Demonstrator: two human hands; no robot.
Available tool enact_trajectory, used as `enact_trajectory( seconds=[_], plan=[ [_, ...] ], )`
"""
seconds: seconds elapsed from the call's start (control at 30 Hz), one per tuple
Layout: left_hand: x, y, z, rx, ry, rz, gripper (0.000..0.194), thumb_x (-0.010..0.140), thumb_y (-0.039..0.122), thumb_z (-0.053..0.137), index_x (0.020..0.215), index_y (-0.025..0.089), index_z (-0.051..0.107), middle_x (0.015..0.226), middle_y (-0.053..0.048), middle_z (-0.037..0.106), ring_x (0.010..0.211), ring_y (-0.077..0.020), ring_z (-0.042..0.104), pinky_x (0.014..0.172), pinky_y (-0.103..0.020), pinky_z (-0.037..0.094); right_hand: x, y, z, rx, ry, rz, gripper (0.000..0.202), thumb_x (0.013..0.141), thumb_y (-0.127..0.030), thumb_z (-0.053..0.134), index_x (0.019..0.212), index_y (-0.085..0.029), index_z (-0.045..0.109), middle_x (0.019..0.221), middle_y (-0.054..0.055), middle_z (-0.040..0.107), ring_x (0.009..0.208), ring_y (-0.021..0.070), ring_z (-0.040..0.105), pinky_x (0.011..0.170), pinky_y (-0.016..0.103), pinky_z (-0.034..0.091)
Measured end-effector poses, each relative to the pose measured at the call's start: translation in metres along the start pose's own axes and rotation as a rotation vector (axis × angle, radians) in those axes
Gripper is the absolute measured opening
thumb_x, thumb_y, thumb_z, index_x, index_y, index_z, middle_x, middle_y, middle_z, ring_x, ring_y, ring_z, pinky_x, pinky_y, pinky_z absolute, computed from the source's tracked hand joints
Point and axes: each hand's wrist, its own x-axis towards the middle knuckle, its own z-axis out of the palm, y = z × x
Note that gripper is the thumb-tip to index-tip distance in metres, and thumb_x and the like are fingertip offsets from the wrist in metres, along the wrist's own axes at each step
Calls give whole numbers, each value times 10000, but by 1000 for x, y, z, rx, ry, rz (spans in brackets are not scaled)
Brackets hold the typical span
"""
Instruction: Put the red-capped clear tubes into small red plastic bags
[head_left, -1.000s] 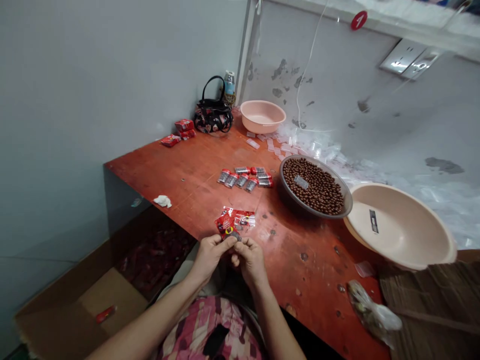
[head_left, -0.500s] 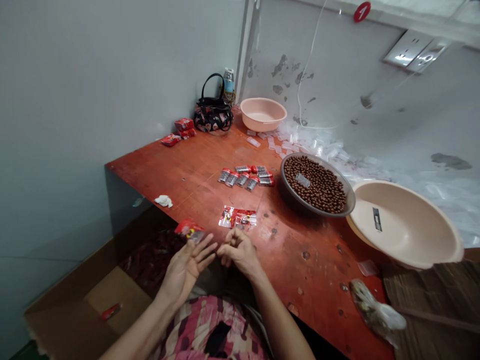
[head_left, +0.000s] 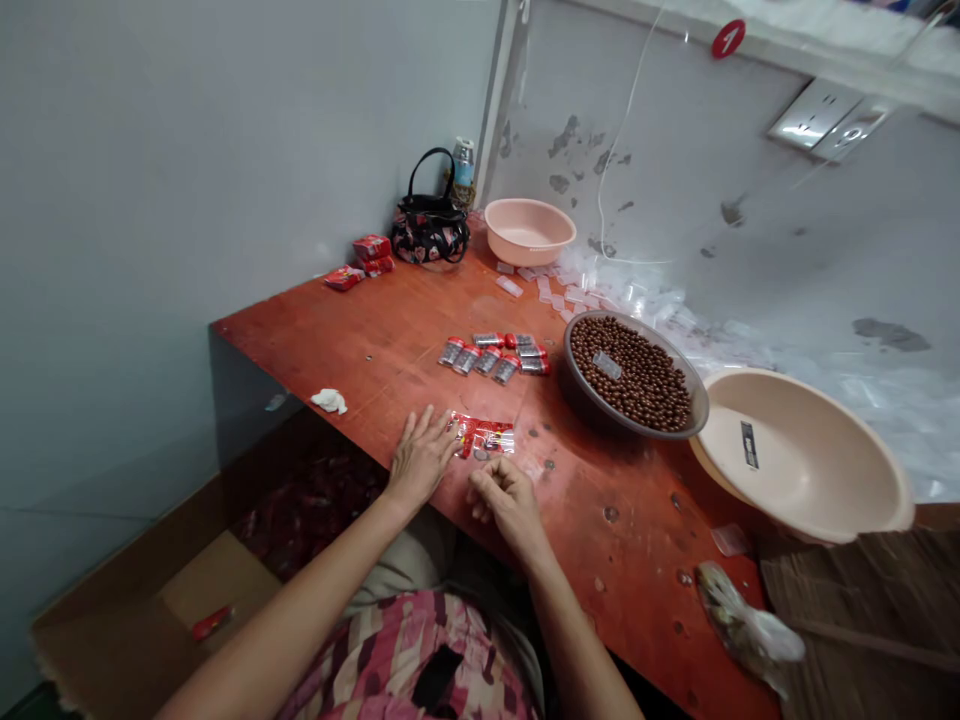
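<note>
My left hand (head_left: 421,460) lies palm down at the table's front edge, fingers spread, its fingertips at the left end of a flat red printed wrapper (head_left: 484,437). Just below the wrapper's right end is my right hand (head_left: 506,497), its fingers curled together; whether anything small is between them is hidden. Several small clear packs with red tops (head_left: 487,360) lie beyond the wrapper. To their right stands a grey bowl (head_left: 574,385) of brown balls, with a clear plastic piece (head_left: 607,365) lying on the balls.
A large peach basin (head_left: 810,465) and a tied plastic bag (head_left: 750,620) are at the right. Farther back are a small pink basin (head_left: 529,232), a floral bag (head_left: 429,232) and red packs (head_left: 373,254). An open carton (head_left: 217,575) sits below the table's left edge.
The red pack near my left hand, above the carton, is gone from there. My left hand has moved up and right onto the table beside the wrapper. My right hand has shifted slightly right.
</note>
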Motion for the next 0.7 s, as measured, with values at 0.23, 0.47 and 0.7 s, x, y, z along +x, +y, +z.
enact_trajectory(
  seconds=[0.23, 0.47, 0.7],
  plan=[
    [-6, 4, 0, -140, 111, -4, 261, 817, 235, 424, 999, 225, 611, 1109, -46, 596, 1159, -244, 404, 977, -502, 238, 31, -4, -3, -134, 209, -142, 210, 714, -358, 578, 803, -185, 500, 670, -11, 578, 516, 106, 531, 439, 192, 408],
    [-4, 22, -32, -898, 230, -359, 313, 658, 218, 632, 969, 249, 639, 1091, -47, 607, 1085, -236, 484, 960, -346, 316, 54, -15, 2, 45, 122, -170, 264, 694, -222, 571, 936, -192, 467, 566, -67, 532, 490, 91, 507, 496, 196, 406],
    [3, 8, -32, -1367, -235, -648, 210, 652, 329, 626, 671, 125, 672, 670, -39, 665, 670, -193, 614, 646, -282, 496, 67, -34, -10, -144, -100, -60, 242, 656, -284, 611, 859, -186, 521, 519, -64, 535, 426, 92, 488, 441, 190, 376]
  ],
)
